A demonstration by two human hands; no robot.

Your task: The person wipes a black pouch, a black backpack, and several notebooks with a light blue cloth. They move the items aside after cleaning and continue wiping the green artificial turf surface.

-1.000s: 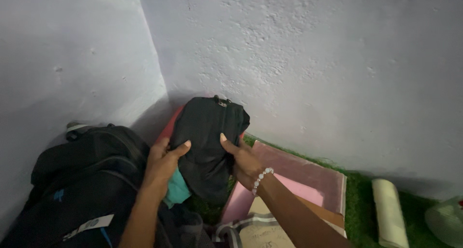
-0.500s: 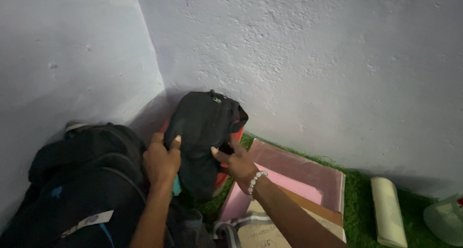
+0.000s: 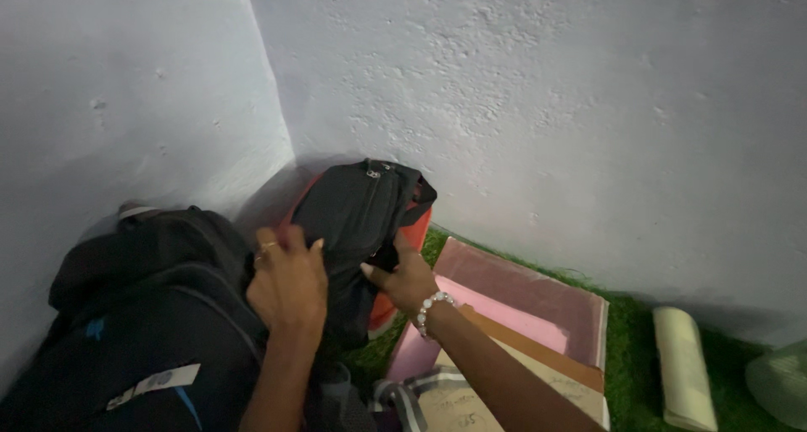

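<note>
The black bag point(image 3: 357, 222) stood in the wall corner, on something red. The left hand point(image 3: 286, 282) lay flat on its left side, fingers together; the right hand point(image 3: 403, 276) gripped its right side, thumb spread. A backpack point(image 3: 143, 314) lay left of the bag, pink folders point(image 3: 513, 314) right.
</note>
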